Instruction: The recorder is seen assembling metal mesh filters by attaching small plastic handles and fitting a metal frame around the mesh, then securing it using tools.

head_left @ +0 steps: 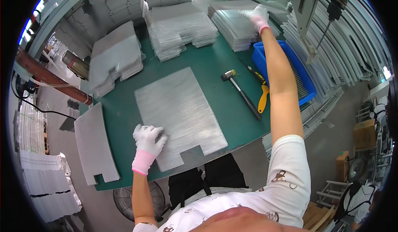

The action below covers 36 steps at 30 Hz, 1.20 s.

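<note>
Pressing the mesh sheet flat, left hand spread; right hand pinching far stack, grip blurred

head view: worn on the person's head, above the near edge of the green table | faces steeply down and forward across it | close to it | fisheye bends the table's far edges | single view

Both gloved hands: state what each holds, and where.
Left hand presses flat on the mesh sheet's near-left corner, not gripping. Right hand touches the far mesh stack's top sheet; grip unclear.
</note>
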{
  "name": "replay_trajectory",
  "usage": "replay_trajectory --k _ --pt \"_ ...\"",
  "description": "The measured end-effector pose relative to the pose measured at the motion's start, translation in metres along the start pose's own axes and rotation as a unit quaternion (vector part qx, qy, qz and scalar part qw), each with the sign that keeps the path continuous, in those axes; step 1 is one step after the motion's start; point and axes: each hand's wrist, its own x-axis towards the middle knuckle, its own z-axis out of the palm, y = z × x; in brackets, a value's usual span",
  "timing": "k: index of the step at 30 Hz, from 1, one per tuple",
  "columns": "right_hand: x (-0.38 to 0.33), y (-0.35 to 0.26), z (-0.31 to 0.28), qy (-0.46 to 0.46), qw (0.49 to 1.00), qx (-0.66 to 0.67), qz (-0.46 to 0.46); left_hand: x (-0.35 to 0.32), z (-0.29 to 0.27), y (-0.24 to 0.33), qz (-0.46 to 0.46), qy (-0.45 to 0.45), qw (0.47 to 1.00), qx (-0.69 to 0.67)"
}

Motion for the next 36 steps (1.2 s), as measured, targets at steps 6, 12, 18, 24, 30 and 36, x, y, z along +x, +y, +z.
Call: replay_trajectory --k 6,12,18,24,30,36 --pt "-0.011 -0.029 -0.027 0.259 0.841 0.474 0.016 0.01 -0.001 0.001 0.0 0.005 1.0 -0.005" --pt "-0.166 -0.091 -0.045 0.156 0.857 0.49 -0.041 -0.002 -0.037 0.028 0.139 0.285 0.948 0.007" --pt "-0.392 -0.126 -0.071 0.112 0.805 0.539 -0.221 0.006 -0.043 0.099 -0.059 0.251 0.778 -0.572" --pt "-0.432 -0.098 -0.128 0.13 0.898 0.347 -0.239 -0.025 -0.048 0.077 -0.24 0.266 0.756 -0.547" --pt "-0.363 -0.04 -0.116 -0.31 0.781 0.542 0.021 -0.048 -0.044 0.042 -0.224 0.177 0.795 -0.536" --pt "-0.39 -0.03 -0.103 -0.284 0.835 0.469 0.05 -0.05 -0.012 0.032 -0.281 0.131 0.882 -0.355"
